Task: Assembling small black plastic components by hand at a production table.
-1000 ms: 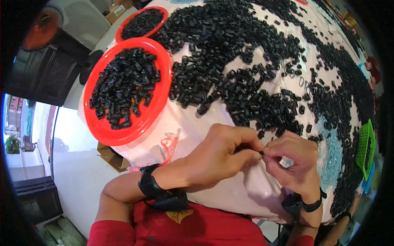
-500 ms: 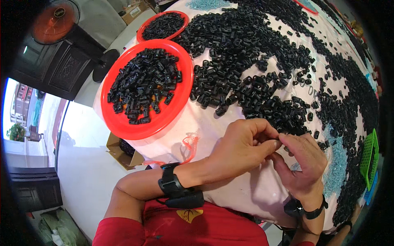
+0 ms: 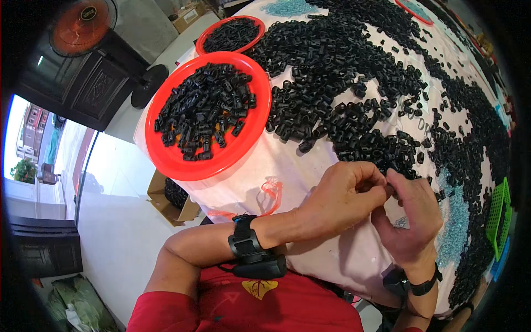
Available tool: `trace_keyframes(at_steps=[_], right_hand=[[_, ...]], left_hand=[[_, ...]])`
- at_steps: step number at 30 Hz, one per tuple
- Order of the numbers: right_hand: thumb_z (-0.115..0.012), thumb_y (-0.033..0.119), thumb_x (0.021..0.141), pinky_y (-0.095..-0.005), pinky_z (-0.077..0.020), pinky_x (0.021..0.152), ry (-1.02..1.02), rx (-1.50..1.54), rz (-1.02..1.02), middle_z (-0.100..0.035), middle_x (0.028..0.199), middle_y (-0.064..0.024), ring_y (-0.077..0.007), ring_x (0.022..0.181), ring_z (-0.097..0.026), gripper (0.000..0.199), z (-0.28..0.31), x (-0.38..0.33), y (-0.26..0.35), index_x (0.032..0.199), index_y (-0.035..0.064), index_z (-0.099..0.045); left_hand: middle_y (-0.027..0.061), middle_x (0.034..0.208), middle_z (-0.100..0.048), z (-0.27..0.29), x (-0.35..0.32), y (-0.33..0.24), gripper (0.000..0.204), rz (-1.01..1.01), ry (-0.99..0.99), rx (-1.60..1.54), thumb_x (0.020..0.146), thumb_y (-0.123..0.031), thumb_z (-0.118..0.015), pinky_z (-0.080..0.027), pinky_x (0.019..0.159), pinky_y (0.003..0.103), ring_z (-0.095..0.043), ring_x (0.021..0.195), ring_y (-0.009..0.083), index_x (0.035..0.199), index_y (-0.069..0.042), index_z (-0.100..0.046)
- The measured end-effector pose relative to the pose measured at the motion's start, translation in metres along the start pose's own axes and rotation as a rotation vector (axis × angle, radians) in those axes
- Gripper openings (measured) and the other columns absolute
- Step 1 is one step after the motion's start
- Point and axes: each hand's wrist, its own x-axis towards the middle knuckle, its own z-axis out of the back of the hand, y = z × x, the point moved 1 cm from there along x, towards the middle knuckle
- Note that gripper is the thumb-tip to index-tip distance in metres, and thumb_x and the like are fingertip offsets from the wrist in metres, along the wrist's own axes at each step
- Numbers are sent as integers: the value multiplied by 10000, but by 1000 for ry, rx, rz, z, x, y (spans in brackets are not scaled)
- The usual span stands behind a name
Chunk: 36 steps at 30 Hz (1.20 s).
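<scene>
My left hand (image 3: 345, 193) is closed, its thumb and fingertips pinched together above the near part of the white-covered table. Close against it, my right hand (image 3: 412, 213) bends its thumb and fingers toward the same spot. Whatever sits between the fingertips is too small and too covered to make out. Just beyond both hands spreads a loose heap of small black plastic parts (image 3: 315, 99), hollow and tube-like. A patch of tiny pale-blue pieces (image 3: 453, 216) lies to the right of my right hand.
On the left, a large red plate (image 3: 166, 160) bears a mound of black parts. Behind it a smaller red plate (image 3: 203, 43) carries thin black pieces. A red plastic strand (image 3: 272, 193) lies near my left forearm. At the right edge stands a green basket (image 3: 499, 218); a cardboard box (image 3: 166, 207) is below the table.
The view has shifted slightly, so the plates and table appear a little further right. My hands stay together at nearly the same place, with the right index finger raised somewhat.
</scene>
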Motion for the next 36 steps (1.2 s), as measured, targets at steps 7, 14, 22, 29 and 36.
trace_keyframes(at_steps=[7, 14, 22, 29, 36], right_hand=[[-825, 12, 668, -380, -550, 775, -49, 72, -53, -709, 1052, -163, -326, 890, -674, 510, -5, 2, -11, 1164, -4, -707], [-820, -6, 641, -369, -553, 784, -67, 88, -1, -709, 1085, -165, -325, 902, -668, 509, -8, 6, -16, 1139, -7, -716], [-831, 1, 633, -350, -557, 714, -87, 87, 24, -726, 1035, -145, -294, 842, -671, 489, -8, 4, -23, 1110, 0, -721], [-823, -8, 629, -356, -548, 675, -25, 98, 28, -718, 977, -130, -291, 790, -656, 490, -6, 5, -26, 1105, 13, -710], [-811, -18, 628, -367, -534, 650, 16, 130, 53, -704, 937, -118, -295, 760, -641, 472, -9, 2, -29, 1086, 11, -696]], left_hand=[[62, 935, -710, -6, 1, 2, 155, -48, 85, -310, 1028, -157, -629, -565, 780, 272, -692, 850, 115, 1037, -5, -658], [31, 981, -712, -3, -4, -6, 149, 46, 50, -310, 1045, -173, -610, -543, 841, 249, -678, 889, 92, 1061, -36, -666], [39, 1026, -714, -2, -5, -7, 228, 68, 75, -303, 1069, -226, -579, -551, 839, 246, -684, 924, 93, 1125, -26, -673], [78, 1038, -727, 7, -12, -7, 305, 157, 219, -266, 1082, -252, -547, -566, 683, 231, -696, 816, 98, 1169, 11, -675], [63, 1000, -729, 6, -14, -6, 312, 174, 177, -232, 1067, -275, -580, -554, 656, 219, -686, 768, 84, 1153, 3, -693]])
